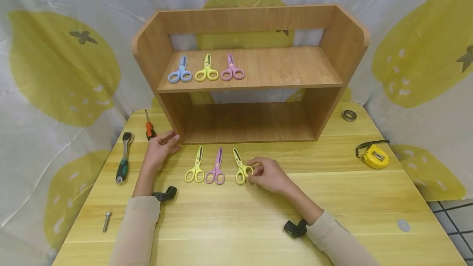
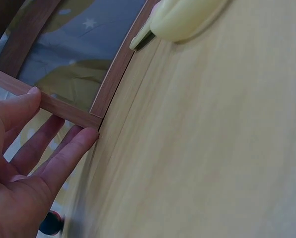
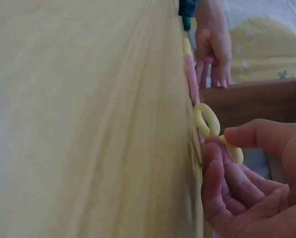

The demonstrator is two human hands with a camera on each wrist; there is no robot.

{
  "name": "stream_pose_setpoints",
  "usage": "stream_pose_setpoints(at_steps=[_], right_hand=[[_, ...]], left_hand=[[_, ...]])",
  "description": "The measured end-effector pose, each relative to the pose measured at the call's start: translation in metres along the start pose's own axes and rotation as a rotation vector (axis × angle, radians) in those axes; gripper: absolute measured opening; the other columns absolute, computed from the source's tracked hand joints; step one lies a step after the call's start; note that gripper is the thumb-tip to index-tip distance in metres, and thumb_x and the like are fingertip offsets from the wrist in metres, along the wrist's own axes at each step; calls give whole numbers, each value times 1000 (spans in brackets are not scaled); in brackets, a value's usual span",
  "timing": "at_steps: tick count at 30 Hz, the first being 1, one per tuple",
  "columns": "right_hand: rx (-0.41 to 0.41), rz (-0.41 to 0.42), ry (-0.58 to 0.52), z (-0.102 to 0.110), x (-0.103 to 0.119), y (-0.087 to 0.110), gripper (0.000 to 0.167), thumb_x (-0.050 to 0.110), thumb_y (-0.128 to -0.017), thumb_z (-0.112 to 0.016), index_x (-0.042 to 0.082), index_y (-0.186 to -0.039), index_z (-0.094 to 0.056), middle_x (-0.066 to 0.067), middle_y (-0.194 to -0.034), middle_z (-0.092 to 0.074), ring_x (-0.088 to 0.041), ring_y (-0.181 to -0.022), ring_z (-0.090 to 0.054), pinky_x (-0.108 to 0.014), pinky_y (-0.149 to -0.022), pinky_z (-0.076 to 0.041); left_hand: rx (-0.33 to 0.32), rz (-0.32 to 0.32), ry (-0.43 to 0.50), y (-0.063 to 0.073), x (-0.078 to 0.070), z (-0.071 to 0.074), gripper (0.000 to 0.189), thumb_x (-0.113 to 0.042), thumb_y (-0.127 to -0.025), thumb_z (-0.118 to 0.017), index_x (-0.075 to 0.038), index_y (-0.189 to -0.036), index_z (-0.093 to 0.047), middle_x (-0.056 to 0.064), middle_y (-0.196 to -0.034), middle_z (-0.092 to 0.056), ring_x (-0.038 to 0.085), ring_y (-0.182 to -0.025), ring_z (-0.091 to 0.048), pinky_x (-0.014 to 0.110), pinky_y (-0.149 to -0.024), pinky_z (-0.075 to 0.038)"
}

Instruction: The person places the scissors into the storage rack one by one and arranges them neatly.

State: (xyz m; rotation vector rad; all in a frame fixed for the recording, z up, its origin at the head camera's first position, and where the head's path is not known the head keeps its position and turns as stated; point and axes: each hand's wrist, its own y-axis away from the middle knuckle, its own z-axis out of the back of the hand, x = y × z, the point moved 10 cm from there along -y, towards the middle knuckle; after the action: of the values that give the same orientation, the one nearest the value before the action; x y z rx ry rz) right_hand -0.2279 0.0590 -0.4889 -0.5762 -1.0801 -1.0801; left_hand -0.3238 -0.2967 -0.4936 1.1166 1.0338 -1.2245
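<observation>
On the wooden shelf's left side panel (image 2: 68, 110), near its bottom front corner, my left hand (image 1: 159, 150) rests its fingertips and thumb. The fingers are fairly straight in the left wrist view. My right hand (image 1: 271, 174) pinches the right loop of yellow scissors (image 3: 207, 119) between thumb and fingers. These scissors (image 1: 241, 167) point their blades toward the shelf. To their left lie pink scissors (image 1: 215, 171) and another yellow pair (image 1: 195, 169), blades also toward the shelf. Blue scissors (image 1: 181, 71), yellow scissors (image 1: 207, 69) and pink scissors (image 1: 232, 69) sit in a row on the upper shelf board (image 1: 288, 67).
Left on the table (image 1: 221, 229) are a screwdriver (image 1: 149, 126), a ratchet wrench (image 1: 124, 159) and a bolt (image 1: 106, 221). On the right lie a bearing ring (image 1: 349, 115), a yellow tape measure (image 1: 376, 157) and a flat washer (image 1: 403, 225). Lemon-print cloth (image 1: 33, 155) hangs behind.
</observation>
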Motion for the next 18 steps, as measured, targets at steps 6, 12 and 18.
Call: stream_pose_setpoints(at_steps=[6, 12, 18], right_hand=[[-51, 52, 18, 21, 16, 5, 41, 10, -88, -79, 6, -127, -68, -1, -89, -78, -13, -84, -72, -28, -77, -63], [-83, 111, -18, 50, 48, 16, 40, 11, -89, -78, 10, -128, -68, -7, -92, -79, -21, -86, -74, -30, -79, -63], [-124, 184, -76, 82, 84, 31, 41, 9, -90, -79, 9, -129, -67, -15, -96, -77, -23, -86, -74, -26, -76, -62]], left_hand=[[-12, -1, 6, -1, 2, 2, 61, -26, -102, -68, 1, -152, -46, 21, -162, -38, 18, -129, -61, 28, -95, -62], [-16, -4, 18, -1, 1, 3, 59, -23, -102, -68, 4, -150, -47, 23, -160, -40, 3, -111, -67, 30, -96, -61], [-14, -2, 10, 0, -1, 2, 59, -22, -102, -67, 5, -150, -47, 26, -156, -43, 9, -112, -70, 28, -97, -61]])
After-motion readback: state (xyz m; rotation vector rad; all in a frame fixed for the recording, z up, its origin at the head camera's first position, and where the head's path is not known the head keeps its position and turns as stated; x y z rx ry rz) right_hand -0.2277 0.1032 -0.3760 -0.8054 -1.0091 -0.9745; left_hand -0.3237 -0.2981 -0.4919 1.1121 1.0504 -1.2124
